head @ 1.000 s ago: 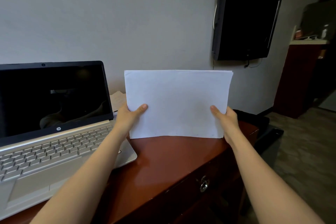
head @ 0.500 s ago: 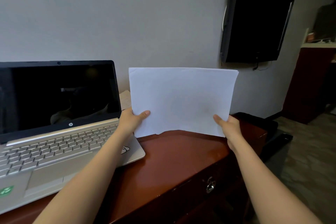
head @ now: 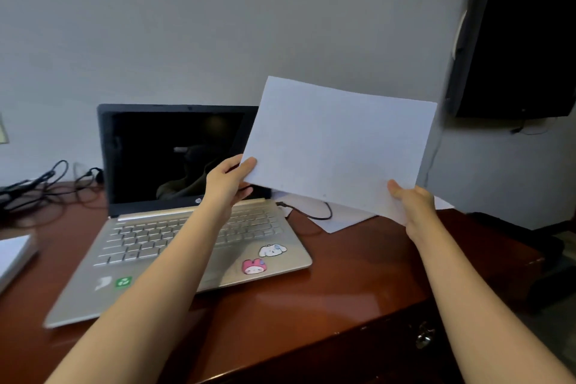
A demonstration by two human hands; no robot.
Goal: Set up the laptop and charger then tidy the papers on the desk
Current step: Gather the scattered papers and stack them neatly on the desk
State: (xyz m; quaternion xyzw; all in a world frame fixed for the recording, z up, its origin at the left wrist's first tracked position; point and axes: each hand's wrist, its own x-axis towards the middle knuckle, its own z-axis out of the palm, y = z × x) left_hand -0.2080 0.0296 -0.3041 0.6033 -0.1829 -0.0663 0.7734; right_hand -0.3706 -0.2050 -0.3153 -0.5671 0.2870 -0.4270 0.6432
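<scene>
A stack of white papers point(head: 339, 146) hangs tilted in the air above the desk's right part. My left hand point(head: 229, 182) pinches its lower left corner and my right hand point(head: 413, 204) grips its lower right corner. The silver laptop point(head: 187, 246) stands open on the brown desk point(head: 343, 296), its screen dark, with stickers on the palm rest. A black charger cable point(head: 311, 212) runs from the laptop's right side over more white sheets point(head: 339, 221) that lie flat on the desk under the held stack.
Tangled black cables point(head: 46, 184) lie at the desk's back left. A white pad or booklet point(head: 12, 256) sits at the left edge. A black wall-mounted screen point(head: 517, 37) hangs at the upper right. A drawer lock point(head: 424, 338) shows on the desk's front.
The papers stood upright with their bottom edge on the desk; now both hands have lifted them clear and tilted them. The view has swung left, showing more of the laptop and the cables.
</scene>
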